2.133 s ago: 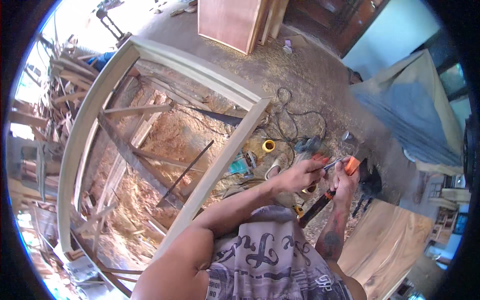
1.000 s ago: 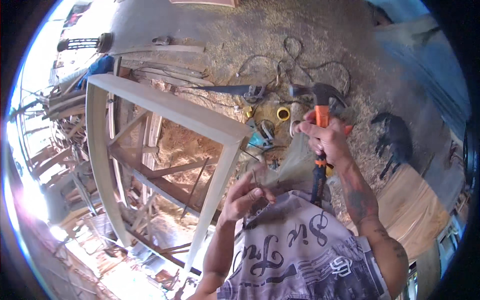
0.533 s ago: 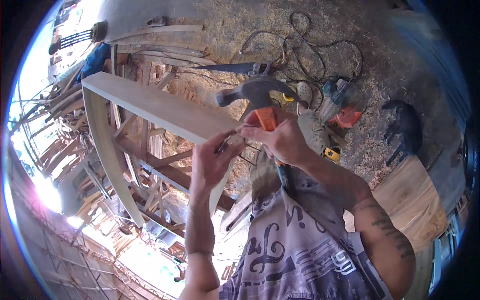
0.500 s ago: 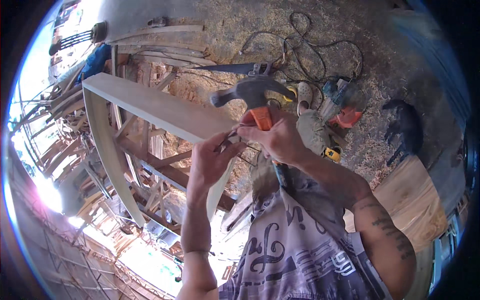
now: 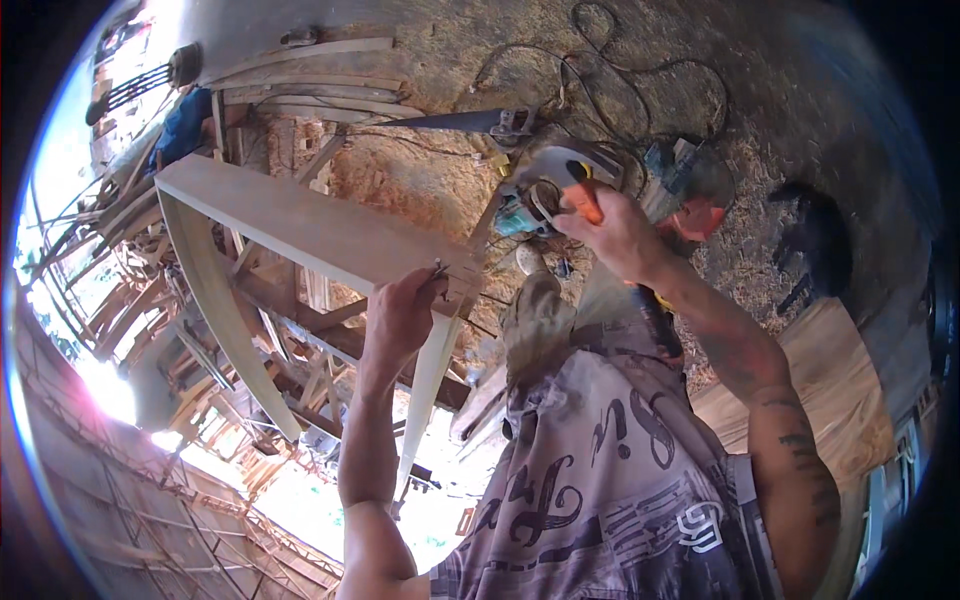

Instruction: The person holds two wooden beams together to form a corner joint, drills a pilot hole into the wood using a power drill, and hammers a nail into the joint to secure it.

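My left hand [image 5: 400,315] pinches a small nail [image 5: 438,265] upright on the top face of a pale wooden board [image 5: 300,222], near its right end. That board joins curved legs [image 5: 215,300] of a wooden frame. To the right, my right hand [image 5: 622,238] is wrapped round the orange-and-black handle of a claw hammer [image 5: 565,165]. The hammer head is raised apart from the nail and smeared by motion. My left fingers partly hide the nail.
A handsaw [image 5: 450,121] lies beyond the board among long wood strips [image 5: 310,90]. Black cable [image 5: 690,65], power tools [image 5: 690,165] and shavings spread over the floor. A dark animal [image 5: 815,245] lies at right, near a broad wooden panel [image 5: 810,390]. Scrap wood is piled at left.
My hands have parted. The left one has lowered a nail onto the board's end, and the right one has swung the hammer away to the right.
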The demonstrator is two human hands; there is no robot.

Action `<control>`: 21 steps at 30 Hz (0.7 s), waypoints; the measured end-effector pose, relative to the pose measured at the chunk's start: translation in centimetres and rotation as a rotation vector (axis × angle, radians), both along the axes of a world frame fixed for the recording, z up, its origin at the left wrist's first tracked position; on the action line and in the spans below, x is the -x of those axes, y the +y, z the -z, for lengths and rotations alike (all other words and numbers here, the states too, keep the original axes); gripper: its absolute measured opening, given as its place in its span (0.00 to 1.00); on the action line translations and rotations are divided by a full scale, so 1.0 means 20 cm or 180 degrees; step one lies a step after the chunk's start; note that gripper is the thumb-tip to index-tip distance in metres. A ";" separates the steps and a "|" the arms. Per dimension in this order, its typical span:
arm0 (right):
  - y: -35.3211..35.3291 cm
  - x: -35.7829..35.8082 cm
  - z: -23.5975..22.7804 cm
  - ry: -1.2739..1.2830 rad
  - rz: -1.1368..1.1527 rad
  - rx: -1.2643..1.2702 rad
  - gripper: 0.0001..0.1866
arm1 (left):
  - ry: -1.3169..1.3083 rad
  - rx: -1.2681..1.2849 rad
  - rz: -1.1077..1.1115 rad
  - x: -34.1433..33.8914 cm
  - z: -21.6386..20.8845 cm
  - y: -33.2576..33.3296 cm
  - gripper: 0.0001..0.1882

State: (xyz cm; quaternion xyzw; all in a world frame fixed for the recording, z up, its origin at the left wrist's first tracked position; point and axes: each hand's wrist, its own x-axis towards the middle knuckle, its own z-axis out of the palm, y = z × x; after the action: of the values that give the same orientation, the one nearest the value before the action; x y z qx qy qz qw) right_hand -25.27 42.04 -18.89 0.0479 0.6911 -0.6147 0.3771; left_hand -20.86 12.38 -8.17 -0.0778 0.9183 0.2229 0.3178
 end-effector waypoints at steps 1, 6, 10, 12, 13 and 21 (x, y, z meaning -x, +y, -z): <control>0.05 -0.02 0.04 0.0285 -0.0023 -0.0003 0.21 | 0.0005 0.0032 0.0022 0.00 0.00 0.00 0.09; 0.25 -0.24 0.20 0.0275 -0.0533 -0.0803 0.23 | 0.0088 0.0026 0.0004 -0.01 0.01 0.00 0.09; 0.24 -0.16 0.07 0.0002 -0.0699 -0.0789 0.26 | -0.0012 0.0133 -0.0117 -0.05 0.02 0.01 0.09; 0.21 0.01 -0.15 -0.0542 -0.0607 -0.0244 0.27 | 0.0079 0.0085 -0.0054 -0.05 0.01 0.01 0.08; 0.21 0.05 -0.22 -0.1100 -0.0446 0.0266 0.29 | 0.0165 -0.0001 0.0070 -0.04 0.00 0.02 0.08; 0.11 0.03 -0.36 -0.0726 -0.0414 0.0469 0.16 | 0.0367 0.0103 0.0433 -0.05 -0.01 0.03 0.08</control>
State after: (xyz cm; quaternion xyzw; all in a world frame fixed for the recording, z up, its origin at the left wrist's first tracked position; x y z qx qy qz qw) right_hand -25.85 44.28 -11.73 0.0447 0.5984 -0.6286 0.4948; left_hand -19.95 12.94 -8.07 -0.0074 0.9417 0.1900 0.2775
